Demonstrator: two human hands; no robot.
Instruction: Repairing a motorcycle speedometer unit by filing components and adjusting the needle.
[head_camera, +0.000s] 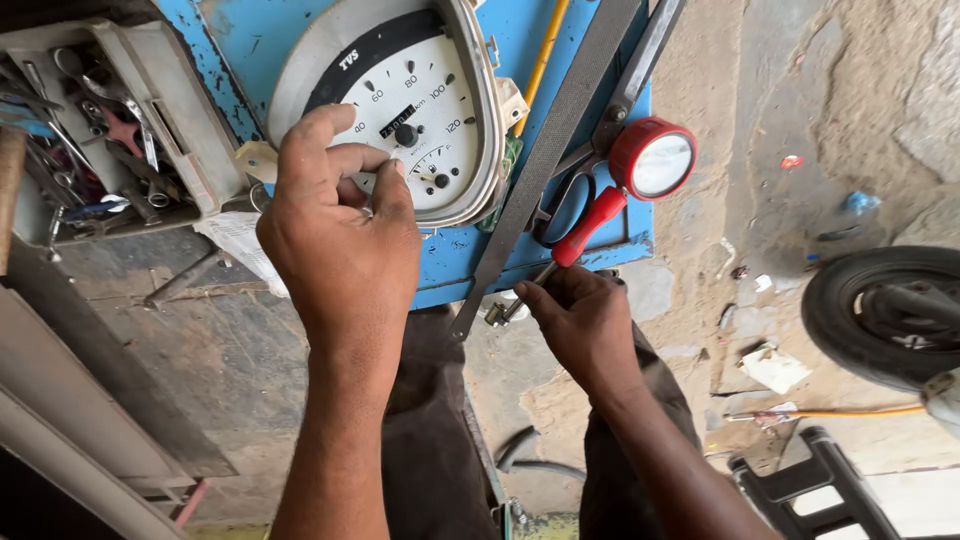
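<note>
while the left hand (340, 250) steadies the white speedometer (400, 110) on the blue bench (560, 250), fingertips curled against its dial face, the right hand (580, 320) pinches a small metal fitting (497, 313) just below the red-handled screwdriver (590, 225); seating it likely calls for careful alignment.

Vehicle repair wkshp: tool tray (110, 130), file (545, 165), tyre (880, 315), dirt floor (830, 90).

Left hand (340, 235): fingers pinched on the lower rim of the white-faced round speedometer unit (405, 105), lying on the blue metal worktop (230, 40).
Right hand (580, 320): at the worktop's near edge, touching the red-handled screwdriver (585, 228).
Long grey flat file (550, 150): slanting across the worktop's right side.
</note>
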